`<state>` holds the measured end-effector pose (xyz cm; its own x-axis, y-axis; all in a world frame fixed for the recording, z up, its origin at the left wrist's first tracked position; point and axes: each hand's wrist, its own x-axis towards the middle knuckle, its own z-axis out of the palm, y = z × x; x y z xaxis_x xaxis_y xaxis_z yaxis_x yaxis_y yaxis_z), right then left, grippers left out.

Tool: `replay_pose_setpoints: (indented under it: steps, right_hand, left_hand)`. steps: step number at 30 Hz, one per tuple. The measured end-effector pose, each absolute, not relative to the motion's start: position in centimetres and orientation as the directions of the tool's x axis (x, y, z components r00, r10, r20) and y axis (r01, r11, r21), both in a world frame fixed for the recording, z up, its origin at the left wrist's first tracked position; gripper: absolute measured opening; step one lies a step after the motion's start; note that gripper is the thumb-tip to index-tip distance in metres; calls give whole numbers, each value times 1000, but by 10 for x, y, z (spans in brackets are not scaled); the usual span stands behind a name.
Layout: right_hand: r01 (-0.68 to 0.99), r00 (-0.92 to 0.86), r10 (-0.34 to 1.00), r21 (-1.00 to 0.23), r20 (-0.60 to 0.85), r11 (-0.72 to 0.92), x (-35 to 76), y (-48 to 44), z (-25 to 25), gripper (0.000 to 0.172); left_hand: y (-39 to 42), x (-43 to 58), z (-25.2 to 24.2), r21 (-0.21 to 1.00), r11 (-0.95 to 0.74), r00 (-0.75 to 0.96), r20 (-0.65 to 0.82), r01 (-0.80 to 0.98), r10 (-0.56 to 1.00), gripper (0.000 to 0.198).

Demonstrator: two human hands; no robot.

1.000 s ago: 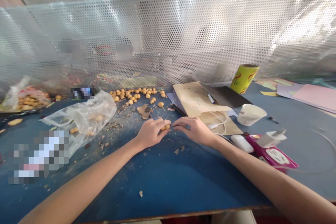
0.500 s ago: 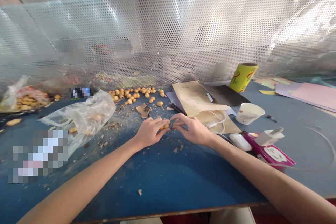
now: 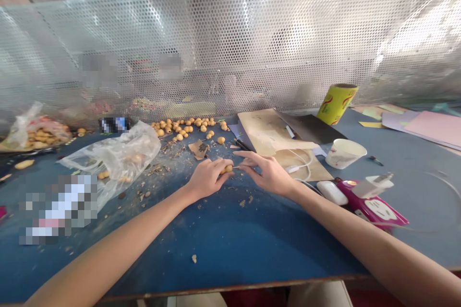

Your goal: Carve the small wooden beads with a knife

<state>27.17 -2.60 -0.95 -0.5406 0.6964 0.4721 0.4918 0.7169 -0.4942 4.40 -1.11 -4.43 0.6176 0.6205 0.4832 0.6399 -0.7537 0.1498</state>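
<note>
A small tan gourd [image 3: 226, 169] is pinched between the thumb and fingers of my left hand [image 3: 209, 176], over the middle of the blue table. Facing it, my right hand [image 3: 268, 172] is closed on a thin metal tool [image 3: 236, 168], whose tip points at the gourd's end. Whether the tip enters the gourd is too small to tell. Most of the tool is hidden by my fingers. Just beyond my hands lie a torn brown scrap [image 3: 199, 149] and a loose gourd [image 3: 221, 140].
Several gourds [image 3: 187, 127] line the perforated metal screen [image 3: 223, 43]. Plastic bags [image 3: 133, 153] lie left among crumbs. To the right are brown paper [image 3: 266, 129], a paper cup [image 3: 345, 153], a yellow tube [image 3: 337, 104], a white case [image 3: 332, 193] and a pink power strip [image 3: 378, 206].
My right hand has drawn slightly away from the gourd, its index finger straighter, and the thin tool now shows between my hands. My left hand still holds the gourd.
</note>
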Motion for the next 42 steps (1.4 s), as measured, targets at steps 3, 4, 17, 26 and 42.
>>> replay_pose_setpoints:
  steps: [3, 4, 17, 26, 42]
  right_hand:
    - [486, -567, 683, -482, 462, 729, 268, -25, -14, 48]
    - [486, -576, 678, -476, 456, 733, 267, -25, -15, 47]
    - [461, -584, 662, -480, 470, 746, 265, -24, -22, 39]
    - [434, -612, 616, -440, 496, 786, 265, -26, -16, 37]
    - [452, -539, 686, -519, 489, 726, 270, -28, -13, 37]
  left_hand:
    - [-12, 44, -43, 125, -759, 642, 457, 639, 615, 23]
    - [-13, 44, -43, 115, -761, 648, 452, 639, 613, 22]
    - [-14, 44, -46, 59, -708, 623, 428, 704, 655, 32]
    - [-12, 46, -45, 47, -744, 657, 433, 667, 617, 27]
    - [-13, 45, -45, 86, -744, 639, 453, 663, 621, 30]
